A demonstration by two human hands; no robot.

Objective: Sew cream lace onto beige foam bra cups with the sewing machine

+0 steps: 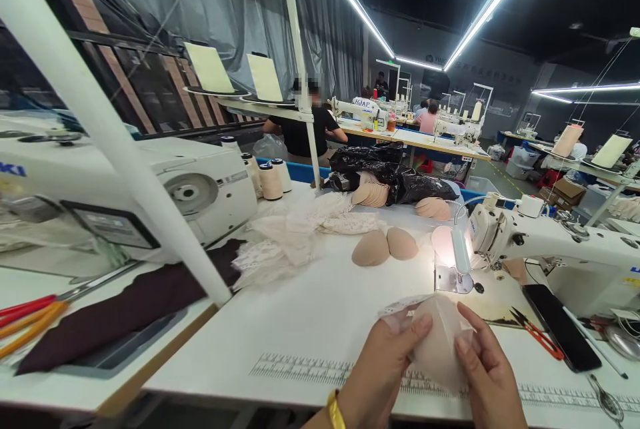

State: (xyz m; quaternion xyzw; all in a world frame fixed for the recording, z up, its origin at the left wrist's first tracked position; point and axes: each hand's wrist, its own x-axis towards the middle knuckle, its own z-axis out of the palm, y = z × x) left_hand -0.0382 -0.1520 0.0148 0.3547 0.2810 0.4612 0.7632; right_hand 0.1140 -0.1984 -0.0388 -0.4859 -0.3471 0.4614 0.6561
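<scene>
Between my two hands is a beige bra cup [436, 349] with white lace along its upper left side. My left hand [385, 362], a gold bangle at its wrist, grips the cup's left side with the thumb on top. My right hand [490, 366] pinches the right side, thumb in front and fingers behind. Just beyond the cup stands the sewing machine [555, 242], its lamp lighting the needle area. Two more bra cups [371, 248] lie on the white table [320, 302], beside a heap of white lace fabric [285, 236].
Orange thread snips [543, 336] and a black phone [563, 329] lie at the right. A ruler scale [300, 367] runs along the front edge. Left are a white pole [125, 149], dark cloth [135, 309] and scissors [35, 319]. Stacked cups [371, 190] and black plastic [420, 182] sit at the back.
</scene>
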